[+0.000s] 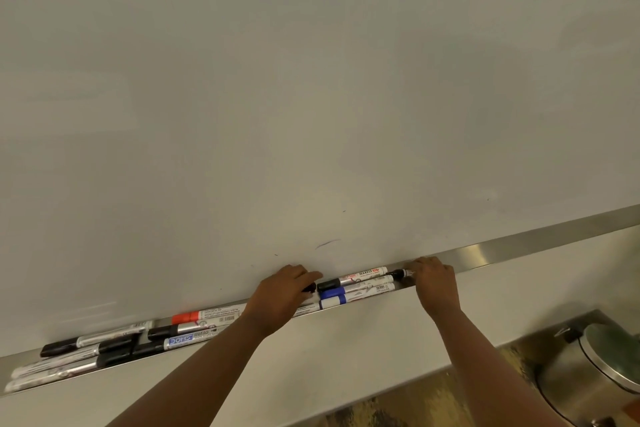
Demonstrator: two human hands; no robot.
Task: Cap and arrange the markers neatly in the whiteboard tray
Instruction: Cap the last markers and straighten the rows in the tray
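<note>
Viewpoint: we look from a single head-worn camera, standing close before a whiteboard [311, 80].
Direction: we face forward and somewhat down; the board fills most of the frame above.
Tilt: the tray [519, 248] runs slantwise, low at the left and higher at the right.
Nearness: we are within arm's reach, both forearms rising from the bottom edge to the tray.
Lower right: we glimpse the floor and a metal bin [595, 367] below the board.
Lens: wide-angle, with edges that bend slightly.
Shared view: none, since we have only this one view.
</note>
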